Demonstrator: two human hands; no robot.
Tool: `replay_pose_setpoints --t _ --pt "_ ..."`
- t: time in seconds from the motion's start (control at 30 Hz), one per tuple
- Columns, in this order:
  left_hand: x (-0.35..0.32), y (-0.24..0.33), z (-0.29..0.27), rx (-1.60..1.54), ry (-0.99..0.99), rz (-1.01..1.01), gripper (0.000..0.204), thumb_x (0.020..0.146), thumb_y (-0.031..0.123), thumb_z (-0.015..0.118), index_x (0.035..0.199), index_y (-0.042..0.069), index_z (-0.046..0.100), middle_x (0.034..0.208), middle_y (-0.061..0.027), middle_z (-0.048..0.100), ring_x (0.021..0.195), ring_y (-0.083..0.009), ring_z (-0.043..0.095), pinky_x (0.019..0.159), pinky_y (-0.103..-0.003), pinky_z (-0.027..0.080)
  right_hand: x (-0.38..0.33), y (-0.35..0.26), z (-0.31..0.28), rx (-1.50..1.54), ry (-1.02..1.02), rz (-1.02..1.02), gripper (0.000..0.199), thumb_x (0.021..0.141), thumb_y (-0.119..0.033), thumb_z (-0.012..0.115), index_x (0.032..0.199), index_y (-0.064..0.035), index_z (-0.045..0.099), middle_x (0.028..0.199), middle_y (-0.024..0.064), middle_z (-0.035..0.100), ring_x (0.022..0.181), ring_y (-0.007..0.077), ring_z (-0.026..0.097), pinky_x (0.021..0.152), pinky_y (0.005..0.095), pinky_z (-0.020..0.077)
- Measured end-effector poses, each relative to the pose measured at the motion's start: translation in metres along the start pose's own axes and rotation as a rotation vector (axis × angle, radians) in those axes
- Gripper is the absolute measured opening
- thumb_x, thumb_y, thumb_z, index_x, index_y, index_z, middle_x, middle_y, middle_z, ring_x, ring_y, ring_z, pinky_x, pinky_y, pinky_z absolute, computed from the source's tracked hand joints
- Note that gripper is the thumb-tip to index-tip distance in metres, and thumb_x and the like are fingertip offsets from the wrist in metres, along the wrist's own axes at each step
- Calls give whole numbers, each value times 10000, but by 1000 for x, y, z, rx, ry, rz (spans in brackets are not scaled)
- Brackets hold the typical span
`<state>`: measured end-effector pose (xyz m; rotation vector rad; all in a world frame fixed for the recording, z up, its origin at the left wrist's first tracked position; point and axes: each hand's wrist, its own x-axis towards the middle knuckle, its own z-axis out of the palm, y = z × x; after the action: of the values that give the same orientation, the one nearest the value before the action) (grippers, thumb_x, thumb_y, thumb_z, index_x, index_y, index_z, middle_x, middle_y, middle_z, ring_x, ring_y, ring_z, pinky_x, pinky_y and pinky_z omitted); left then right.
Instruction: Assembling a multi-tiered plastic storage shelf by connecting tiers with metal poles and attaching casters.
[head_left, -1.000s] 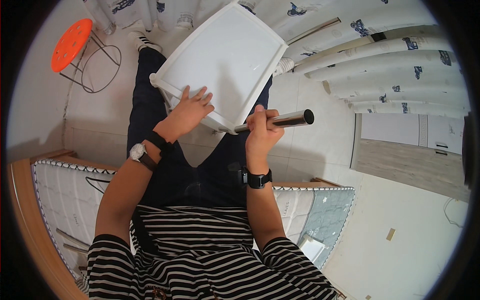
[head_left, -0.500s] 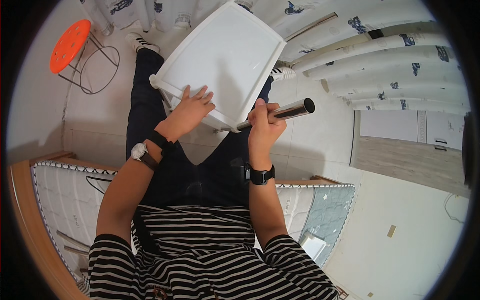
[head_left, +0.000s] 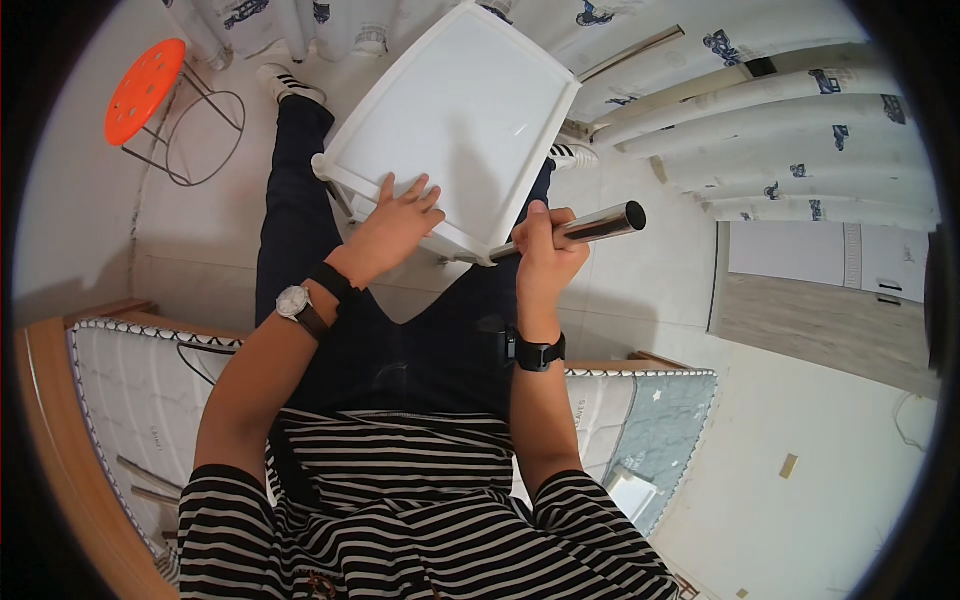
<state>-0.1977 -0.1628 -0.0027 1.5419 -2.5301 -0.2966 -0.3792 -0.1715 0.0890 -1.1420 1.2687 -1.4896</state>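
Observation:
A white plastic tray-shaped shelf (head_left: 470, 110) rests tilted over my knees. My left hand (head_left: 400, 215) lies flat on its near edge, fingers spread, pressing it down. My right hand (head_left: 545, 250) is closed around a shiny metal tube (head_left: 590, 225). The tube's lower end meets the shelf's near right corner, and its open end points right. A watch sits on each wrist.
I sit on a mattress (head_left: 130, 390) in a wooden bed frame (head_left: 60, 440). An orange stool (head_left: 145, 80) with wire legs stands at the upper left. Patterned white curtains (head_left: 760, 100) hang at the top and right. A grey cabinet door (head_left: 820, 300) is at the right.
The shelf and both hands have shifted slightly. The tube stays gripped at the shelf's corner, its angle a little changed.

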Motion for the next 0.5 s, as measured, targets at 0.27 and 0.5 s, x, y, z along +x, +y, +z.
replay_pose_setpoints --t 0.27,0.5 --pt "1 4 2 0 58 17 244 812 68 522 1052 97 561 1329 -114 460 1314 -266 335 1023 -617 227 2 1 -5 -1 -2 -2 251 831 -57 625 620 -36 490 505 -7 466 451 51 408 430 213 314" --pt "1 7 -3 -8 48 14 188 873 125 488 1042 103 567 1328 -115 461 1315 -261 331 1027 -610 216 3 -2 -4 -9 -4 -2 249 824 -43 621 616 -33 486 501 -8 457 450 52 405 431 216 311"
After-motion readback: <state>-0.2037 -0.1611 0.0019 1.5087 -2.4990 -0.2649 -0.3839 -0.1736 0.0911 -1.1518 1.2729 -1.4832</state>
